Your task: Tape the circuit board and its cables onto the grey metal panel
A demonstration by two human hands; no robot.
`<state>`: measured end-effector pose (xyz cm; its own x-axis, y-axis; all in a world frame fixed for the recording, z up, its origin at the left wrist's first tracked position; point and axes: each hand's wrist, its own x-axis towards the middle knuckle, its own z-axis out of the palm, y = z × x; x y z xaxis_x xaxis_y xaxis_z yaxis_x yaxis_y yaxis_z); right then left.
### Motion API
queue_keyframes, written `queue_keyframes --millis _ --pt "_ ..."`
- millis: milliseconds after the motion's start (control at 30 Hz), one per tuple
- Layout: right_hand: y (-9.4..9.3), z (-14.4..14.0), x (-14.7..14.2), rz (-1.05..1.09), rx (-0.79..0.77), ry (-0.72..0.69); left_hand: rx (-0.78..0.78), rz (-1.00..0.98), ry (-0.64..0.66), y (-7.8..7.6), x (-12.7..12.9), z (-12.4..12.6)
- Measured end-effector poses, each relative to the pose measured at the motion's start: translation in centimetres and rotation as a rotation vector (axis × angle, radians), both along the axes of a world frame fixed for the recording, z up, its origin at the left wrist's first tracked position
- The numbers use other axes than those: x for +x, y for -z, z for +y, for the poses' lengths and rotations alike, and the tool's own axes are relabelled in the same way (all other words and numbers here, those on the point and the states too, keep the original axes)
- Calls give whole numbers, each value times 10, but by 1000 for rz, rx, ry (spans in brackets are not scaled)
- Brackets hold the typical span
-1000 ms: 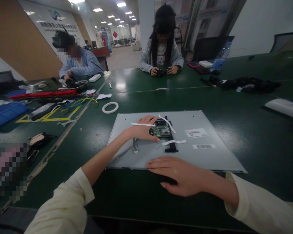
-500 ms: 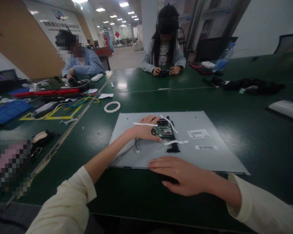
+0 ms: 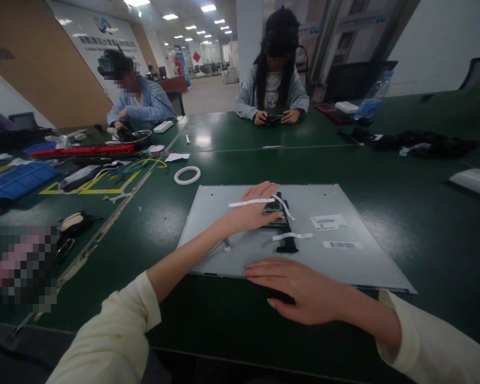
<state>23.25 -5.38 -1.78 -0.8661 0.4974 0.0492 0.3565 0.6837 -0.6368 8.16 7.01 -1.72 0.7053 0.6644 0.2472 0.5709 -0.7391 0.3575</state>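
A flat grey rectangular metal panel (image 3: 344, 261) lies face down on the dark green table (image 3: 424, 213), close to the person's edge, and near its middle sits a small green circuit board (image 3: 278, 216) with a black flat cable (image 3: 288, 242) running toward the near edge. 3 strips of white tape (image 3: 292, 235) cross the board and cable, 1 of them reaching left over the left hand (image 3: 254, 210). That hand rests on the board's left side with fingers spread and loosely curled over it; whether it actually pinches the board cannot be told from this angle. The right hand (image 3: 300, 288) lies flat, palm down and fingers together, pressing on the panel's near edge and clamping nothing. Judging by its thinness, the panel looks stiff, fairly light, smooth and likely to slide on the table, so it is best steadied flat or taken by its edges. The board looks small and fragile and is safest held by its rims, while the cable seems thin and easy to crease. A white tape ring (image 3: 187, 175) lies on the table beyond the panel's far left corner, and 2 other people (image 3: 274, 88) sit across the table at their own work.
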Motion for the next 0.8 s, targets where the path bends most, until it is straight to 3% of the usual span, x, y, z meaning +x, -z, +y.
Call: queue_keyframes --millis 400,633,800 --pt "-1 -1 -2 10 27 4 23 81 -17 10 16 9" --pt "-4 -2 -1 19 19 20 121 88 -146 29 25 7" --pt "-6 -4 -3 28 -4 39 138 103 -177 33 23 4"
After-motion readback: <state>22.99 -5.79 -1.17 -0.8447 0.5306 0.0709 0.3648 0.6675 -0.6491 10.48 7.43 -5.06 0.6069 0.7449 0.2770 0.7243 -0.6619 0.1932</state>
